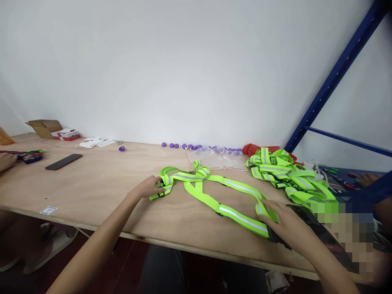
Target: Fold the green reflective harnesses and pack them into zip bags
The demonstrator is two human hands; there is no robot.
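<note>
A neon green strap harness [241, 185] with silver reflective stripes and black buckles lies spread on the wooden table [101, 192]. At its left end, my left hand [148, 187] has its fingers closed on the straps beside a buckle. My right hand [280, 216] is at the other end, fingers closed round the green strap near a black part; the hand partly hides what it grips. Behind my right hand, a tangled pile of similar green straps [275, 171] rests on the table.
Clear plastic bags [211, 157] and several purple pieces [190, 147] line the wall. A phone-like dark slab [64, 161], an open cardboard box [45, 128] and white papers [94, 142] are left. A blue metal frame [330, 81] rises right. Other people's hands show at both sides.
</note>
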